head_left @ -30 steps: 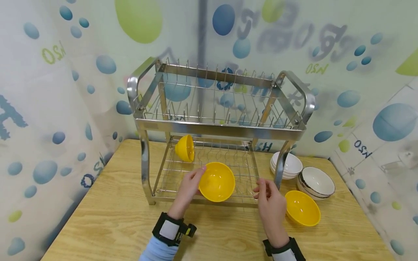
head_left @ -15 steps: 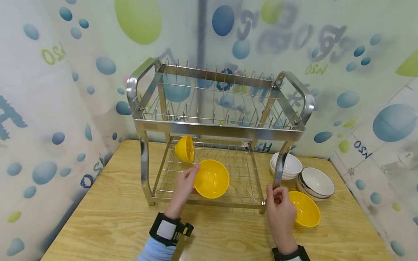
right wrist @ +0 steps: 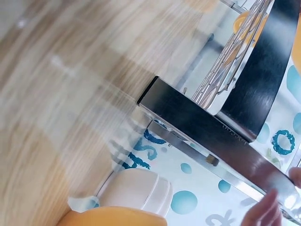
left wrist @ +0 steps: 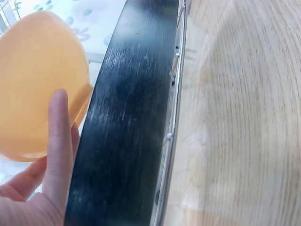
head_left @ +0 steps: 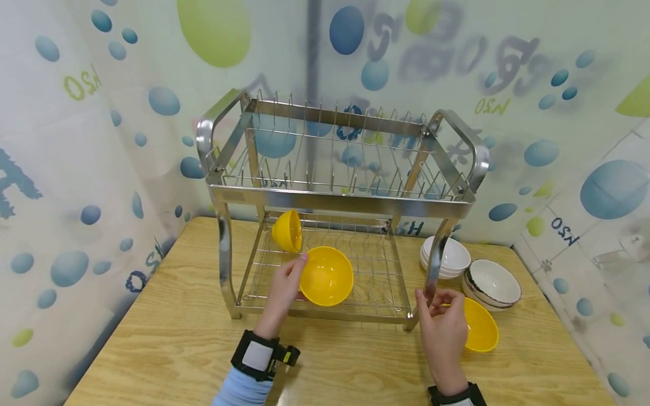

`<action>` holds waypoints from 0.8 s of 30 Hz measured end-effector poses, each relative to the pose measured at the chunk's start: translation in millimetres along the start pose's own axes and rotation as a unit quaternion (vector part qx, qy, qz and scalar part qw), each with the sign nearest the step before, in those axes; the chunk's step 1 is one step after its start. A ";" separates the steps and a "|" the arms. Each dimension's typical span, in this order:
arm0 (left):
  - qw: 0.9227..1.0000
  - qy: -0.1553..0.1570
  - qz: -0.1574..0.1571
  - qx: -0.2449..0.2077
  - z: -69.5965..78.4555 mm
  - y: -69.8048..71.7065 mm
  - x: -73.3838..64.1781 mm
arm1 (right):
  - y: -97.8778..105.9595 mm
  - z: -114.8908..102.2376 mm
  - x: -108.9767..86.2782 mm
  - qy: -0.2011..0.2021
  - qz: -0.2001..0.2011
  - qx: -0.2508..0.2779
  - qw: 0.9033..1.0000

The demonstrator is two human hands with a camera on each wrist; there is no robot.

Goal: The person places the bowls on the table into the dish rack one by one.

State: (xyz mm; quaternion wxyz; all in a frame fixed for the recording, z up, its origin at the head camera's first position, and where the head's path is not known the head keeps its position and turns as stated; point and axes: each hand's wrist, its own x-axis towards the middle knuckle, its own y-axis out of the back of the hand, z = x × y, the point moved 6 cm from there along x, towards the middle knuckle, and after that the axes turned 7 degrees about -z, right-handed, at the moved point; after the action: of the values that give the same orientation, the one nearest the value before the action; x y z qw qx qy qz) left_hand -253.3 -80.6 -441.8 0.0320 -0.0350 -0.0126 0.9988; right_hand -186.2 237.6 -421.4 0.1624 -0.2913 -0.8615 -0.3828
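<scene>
A yellow bowl (head_left: 326, 276) is tilted toward me over the front of the lower rack shelf. My left hand (head_left: 281, 285) grips its left edge, thumb at the rim; in the left wrist view a finger (left wrist: 59, 132) lies along the outside. Metal dish rack (head_left: 340, 201) has two tiers. At its front right leg (head_left: 434, 262), my right hand (head_left: 445, 335) holds on, thumb on one side and fingers (right wrist: 264, 211) on the other in the right wrist view. Another yellow bowl (head_left: 287, 231) stands on its side at the lower shelf's back left.
Right of the rack, a yellow bowl (head_left: 482, 327) sits on the wooden table (head_left: 167, 338), partly behind my right hand. Beyond it are stacked white bowls (head_left: 449, 256) and dark-rimmed white bowls (head_left: 492, 285). A patterned curtain (head_left: 127, 169) hangs behind.
My right hand has moved right, from in front of the shelf to the rack's front right leg. My left hand has shifted the yellow bowl slightly left and up.
</scene>
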 end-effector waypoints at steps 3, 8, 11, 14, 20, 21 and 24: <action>1.000 -0.003 0.001 -0.005 -0.4 1.9 0.8 | -2.0 -0.1 0.8 0.011 -0.011 0.013 1.000; 1.000 0.001 -0.002 -0.010 -0.4 6.0 1.7 | -9.0 0.3 2.2 0.019 -0.045 0.017 0.999; 1.000 0.003 0.000 -0.016 -1.0 8.7 2.1 | -14.0 1.2 1.9 0.017 -0.073 -0.002 0.997; 1.000 0.004 0.010 -0.020 -1.5 11.4 1.9 | -18.6 1.8 1.4 0.006 -0.111 -0.017 0.994; 0.999 -0.003 0.032 -0.007 -2.5 15.7 1.4 | -24.1 5.7 1.0 -0.030 -0.164 -0.020 0.986; 0.999 -0.005 0.034 -0.007 -2.3 16.3 1.4 | -24.3 6.0 0.9 -0.031 -0.166 -0.019 0.986; 0.999 -0.013 0.035 -0.010 -1.4 17.8 1.5 | -24.4 6.1 0.6 -0.027 -0.166 -0.020 0.986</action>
State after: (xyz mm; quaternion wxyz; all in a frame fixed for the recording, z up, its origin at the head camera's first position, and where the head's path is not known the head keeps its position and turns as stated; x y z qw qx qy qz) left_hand -255.7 -98.3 -443.8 -0.0031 -0.0231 -0.0221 0.9995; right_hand -202.3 229.4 -438.9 0.0674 -0.1574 -0.8941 -0.4139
